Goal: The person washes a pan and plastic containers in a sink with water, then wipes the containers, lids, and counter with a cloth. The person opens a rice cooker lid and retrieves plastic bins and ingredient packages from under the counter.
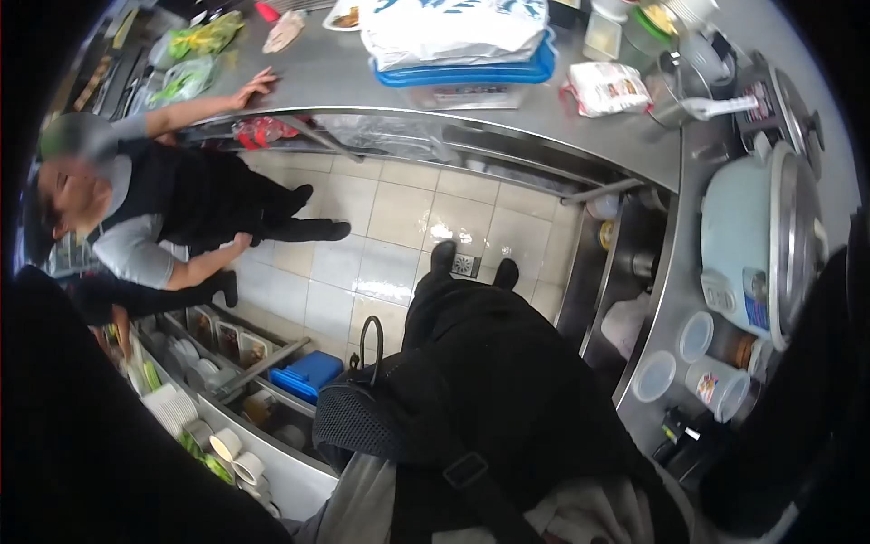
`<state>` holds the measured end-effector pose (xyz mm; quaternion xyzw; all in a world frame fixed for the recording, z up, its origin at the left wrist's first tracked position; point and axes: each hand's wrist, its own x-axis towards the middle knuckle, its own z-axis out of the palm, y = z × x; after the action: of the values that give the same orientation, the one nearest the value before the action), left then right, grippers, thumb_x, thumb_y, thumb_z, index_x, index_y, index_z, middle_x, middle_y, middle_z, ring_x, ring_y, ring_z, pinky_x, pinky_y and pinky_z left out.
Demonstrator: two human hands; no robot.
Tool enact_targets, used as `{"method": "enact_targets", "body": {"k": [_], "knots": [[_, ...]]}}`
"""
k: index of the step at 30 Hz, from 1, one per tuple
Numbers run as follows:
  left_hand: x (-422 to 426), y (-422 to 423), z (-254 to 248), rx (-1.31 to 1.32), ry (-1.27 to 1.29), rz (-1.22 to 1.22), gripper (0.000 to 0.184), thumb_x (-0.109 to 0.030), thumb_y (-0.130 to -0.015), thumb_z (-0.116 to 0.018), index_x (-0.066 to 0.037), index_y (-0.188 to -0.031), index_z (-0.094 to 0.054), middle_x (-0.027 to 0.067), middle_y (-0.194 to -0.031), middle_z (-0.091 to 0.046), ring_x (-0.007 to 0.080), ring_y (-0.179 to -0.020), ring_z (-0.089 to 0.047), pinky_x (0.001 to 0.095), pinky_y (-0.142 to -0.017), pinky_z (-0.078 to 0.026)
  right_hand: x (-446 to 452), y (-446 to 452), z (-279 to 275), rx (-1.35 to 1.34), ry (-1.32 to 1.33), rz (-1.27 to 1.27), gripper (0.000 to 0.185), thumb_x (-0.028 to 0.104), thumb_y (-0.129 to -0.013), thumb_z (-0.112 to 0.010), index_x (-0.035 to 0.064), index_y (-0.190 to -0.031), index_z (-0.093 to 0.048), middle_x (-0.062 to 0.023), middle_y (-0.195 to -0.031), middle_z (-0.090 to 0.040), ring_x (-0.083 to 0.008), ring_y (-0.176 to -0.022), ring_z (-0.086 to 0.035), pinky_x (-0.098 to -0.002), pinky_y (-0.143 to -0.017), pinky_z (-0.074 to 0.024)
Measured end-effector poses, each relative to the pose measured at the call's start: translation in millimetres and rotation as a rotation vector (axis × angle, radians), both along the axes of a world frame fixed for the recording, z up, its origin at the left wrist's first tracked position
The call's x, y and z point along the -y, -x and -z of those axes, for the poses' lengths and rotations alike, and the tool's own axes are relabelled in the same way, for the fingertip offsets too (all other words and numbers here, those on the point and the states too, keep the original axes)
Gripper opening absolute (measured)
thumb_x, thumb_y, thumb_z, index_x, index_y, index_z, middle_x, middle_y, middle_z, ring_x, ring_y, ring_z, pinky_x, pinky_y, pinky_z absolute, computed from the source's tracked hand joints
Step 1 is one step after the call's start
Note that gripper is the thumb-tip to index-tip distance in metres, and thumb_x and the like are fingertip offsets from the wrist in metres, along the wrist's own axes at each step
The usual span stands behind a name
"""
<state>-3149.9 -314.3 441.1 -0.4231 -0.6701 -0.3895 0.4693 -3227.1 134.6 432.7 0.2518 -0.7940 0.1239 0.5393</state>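
Note:
Neither my left hand nor my right hand shows in the head view. Dark shapes fill the lower left and right edges, and I cannot tell whether they are my sleeves. My black-clad body and shoes are seen from above, with a black mesh pouch (pixel 356 419) hanging at my front. To my right, a large pale-blue rice cooker (pixel 739 245) stands on the steel counter. Round plastic tubs (pixel 654 375) with translucent lids sit beside it. Ahead, a blue-lidded storage box (pixel 462 86) carries a white plastic bag (pixel 453 34).
A co-worker (pixel 195 199) stands at the left, one hand (pixel 256 88) on the steel worktop (pixel 313 77). Another person is partly visible behind. A blue container (pixel 308 374) and stacked white bowls (pixel 170 408) are at lower left. A floor drain (pixel 463 265) lies between my shoes on wet-looking tiles.

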Motion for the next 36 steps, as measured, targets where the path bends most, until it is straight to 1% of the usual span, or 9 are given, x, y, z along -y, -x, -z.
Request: {"method": "enact_targets", "body": {"k": [5, 8, 10, 12, 17, 19, 24, 29, 36], "knots": [[25.9, 46.2, 15.4, -0.071, -0.276, 0.062, 0.029, -0.028, -0.100, -0.050, -0.004, -0.107, -0.065, 0.0063, -0.099, -0.064, 0.0143, -0.094, -0.057, 0.0273, -0.081, -0.044, 36.7, 41.5, 30.3, 0.040, 0.279, -0.222, 0.041, 0.033, -0.094, -0.055, 0.0057, -0.124, -0.061, -0.0079, -0.124, -0.061, -0.0197, -0.108, -0.058, -0.0375, -0.094, -0.0465], [47.2, 125.7, 101.5, 0.427, -0.668, 0.018, 0.030, -0.028, -0.101, -0.050, -0.004, -0.106, -0.066, 0.0060, -0.099, -0.064, 0.0143, -0.095, -0.057, 0.0273, -0.082, -0.044, 57.5, 119.7, 168.3, 1.254, 0.874, -0.258, 0.056, 0.047, -0.094, -0.054, 0.0035, -0.130, -0.056, -0.0082, -0.127, -0.058, -0.0179, -0.112, -0.054, -0.0375, -0.096, -0.0448], [68.7, 200.5, 193.7, 1.112, -0.562, -0.093, 0.038, -0.037, -0.097, -0.055, -0.003, -0.111, -0.064, 0.0052, -0.103, -0.063, 0.0138, -0.090, -0.055, 0.0263, -0.079, -0.040, 82.5, 154.1, 256.3, 1.455, 1.065, -0.118, 0.066, 0.059, -0.093, -0.052, 0.0055, -0.132, -0.054, -0.0106, -0.127, -0.058, -0.0229, -0.112, -0.055, -0.0388, -0.092, -0.0444], [74.7, 240.9, 283.7, 1.495, -0.542, -0.272, 0.056, -0.057, -0.088, -0.061, -0.005, -0.109, -0.064, 0.0033, -0.097, -0.061, 0.0137, -0.084, -0.052, 0.0290, -0.074, -0.039, 106.5, 175.5, 295.4, 1.525, 1.289, -0.077, 0.070, 0.062, -0.093, -0.049, 0.0052, -0.134, -0.053, -0.0128, -0.133, -0.054, -0.0253, -0.117, -0.053, -0.0407, -0.093, -0.0438], [51.9, 259.9, 355.8, 1.759, -0.718, 0.204, 0.045, -0.047, -0.097, -0.054, -0.008, -0.118, -0.061, 0.0018, -0.101, -0.064, 0.0128, -0.087, -0.056, 0.0270, -0.077, -0.043, 144.7, 181.7, 311.0, 1.464, 1.373, -0.207, 0.063, 0.053, -0.097, -0.049, -0.0008, -0.128, -0.057, -0.0143, -0.127, -0.060, -0.0206, -0.111, -0.057, -0.0351, -0.091, -0.0459], [42.1, 259.4, 353.1, 1.722, -0.805, 0.301, 0.042, -0.045, -0.099, -0.052, -0.009, -0.120, -0.060, 0.0017, -0.105, -0.065, 0.0131, -0.090, -0.057, 0.0292, -0.080, -0.044, 141.5, 181.8, 330.5, 1.411, 1.396, -0.240, 0.047, 0.038, -0.100, -0.049, -0.0033, -0.119, -0.062, -0.0131, -0.116, -0.065, -0.0168, -0.101, -0.060, -0.0305, -0.087, -0.0468], [17.8, 229.3, 321.1, 1.664, -0.829, 0.656, 0.056, -0.043, -0.102, -0.048, 0.000, -0.138, -0.047, 0.0115, -0.136, -0.055, 0.0220, -0.125, -0.053, 0.0360, -0.106, -0.041, 115.5, 130.4, 352.0, 1.280, 1.358, -0.098, 0.052, 0.042, -0.100, -0.047, -0.0067, -0.115, -0.060, -0.0149, -0.112, -0.065, -0.0190, -0.101, -0.059, -0.0310, -0.089, -0.0450], [-16.0, 140.4, 289.8, 1.844, -0.500, 0.410, 0.053, -0.029, -0.099, -0.057, 0.007, -0.135, -0.044, 0.0139, -0.132, -0.056, 0.0205, -0.119, -0.056, 0.0331, -0.103, -0.042, 87.7, 13.0, 336.5, 1.088, 1.417, -0.093, 0.060, 0.047, -0.103, -0.039, -0.0088, -0.113, -0.059, -0.0197, -0.116, -0.063, -0.0250, -0.104, -0.057, -0.0336, -0.095, -0.0410], [-71.4, 55.9, 404.8, 2.269, -0.292, 0.511, 0.063, -0.041, -0.094, -0.061, 0.001, -0.139, -0.043, 0.0127, -0.134, -0.055, 0.0225, -0.124, -0.053, 0.0374, -0.107, -0.039, 28.9, -166.7, 405.8, 1.279, 1.852, -0.110, 0.062, 0.049, -0.103, -0.041, -0.0039, -0.134, -0.050, -0.0146, -0.124, -0.058, -0.0191, -0.115, -0.053, -0.0302, -0.101, -0.0374]]}}
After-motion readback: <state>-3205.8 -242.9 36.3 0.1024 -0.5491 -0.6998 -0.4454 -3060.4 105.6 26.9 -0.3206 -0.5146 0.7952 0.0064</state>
